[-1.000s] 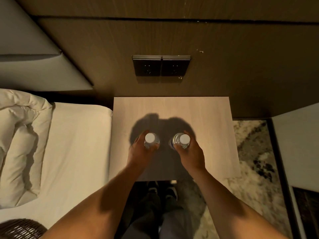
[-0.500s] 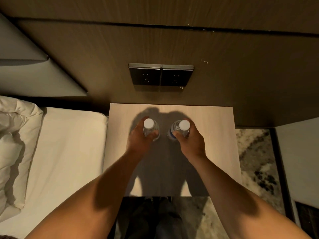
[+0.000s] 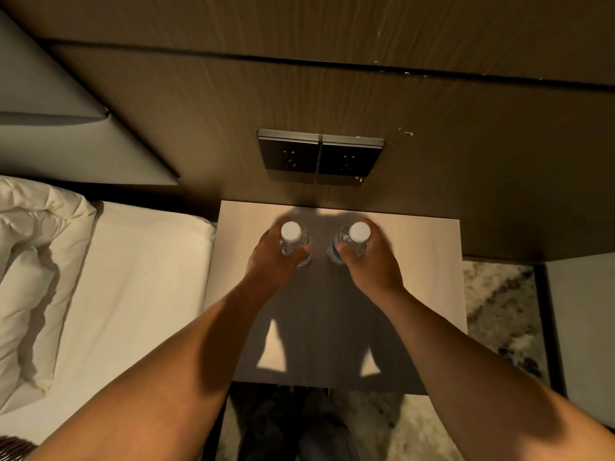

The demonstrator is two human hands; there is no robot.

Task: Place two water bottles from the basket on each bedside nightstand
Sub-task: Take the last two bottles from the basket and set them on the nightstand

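Note:
Two clear water bottles with white caps stand upright side by side over the back half of the light wooden nightstand [image 3: 426,261]. My left hand [image 3: 269,264] is wrapped around the left bottle [image 3: 291,232]. My right hand [image 3: 372,264] grips the right bottle [image 3: 357,234], which has a blue label. The bottles' bases are hidden by my hands, so I cannot tell if they touch the top. A sliver of the dark wicker basket [image 3: 13,447] shows at the bottom left corner.
A dark wood wall panel with two power sockets [image 3: 319,158] rises right behind the nightstand. The bed with a white sheet [image 3: 133,277] and pillow [image 3: 30,261] lies to the left. Patterned carpet [image 3: 499,311] is on the right.
Both hands have carried the bottles from the nightstand's middle toward its back edge near the wall. The view has shifted forward with them.

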